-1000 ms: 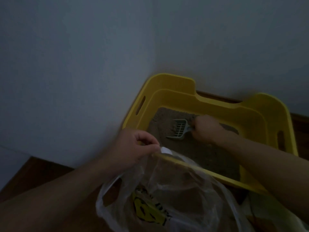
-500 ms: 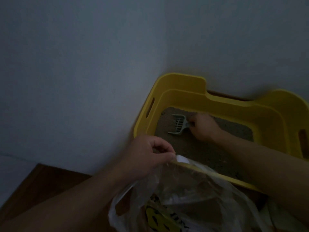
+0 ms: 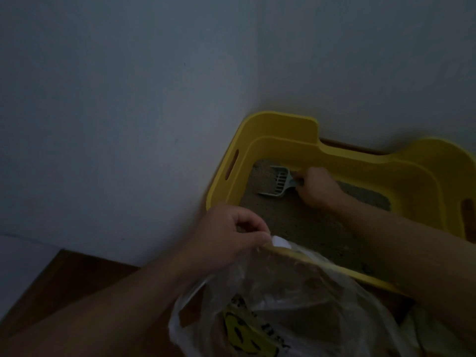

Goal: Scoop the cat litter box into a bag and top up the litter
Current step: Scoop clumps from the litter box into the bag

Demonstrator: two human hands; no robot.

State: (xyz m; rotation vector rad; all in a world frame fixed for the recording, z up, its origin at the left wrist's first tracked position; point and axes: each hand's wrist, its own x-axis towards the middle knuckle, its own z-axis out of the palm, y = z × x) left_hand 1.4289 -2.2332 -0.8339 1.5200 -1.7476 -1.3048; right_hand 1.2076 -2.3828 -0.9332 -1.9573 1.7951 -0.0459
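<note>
- The right hand [image 3: 318,188] is wrapped round the handle of a pale slotted scoop [image 3: 277,182], its head resting on the litter [image 3: 304,228] at the far left corner.
- The left hand [image 3: 226,239] pinches the rim of a clear plastic bag [image 3: 283,300] against the near edge of the yellow litter box [image 3: 360,161].
- The box sits in a wall corner on dark wooden floor [image 3: 64,274].

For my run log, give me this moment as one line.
phase: scooping | right hand: grips scoop on litter in yellow box | left hand: pinches plastic bag rim
</note>
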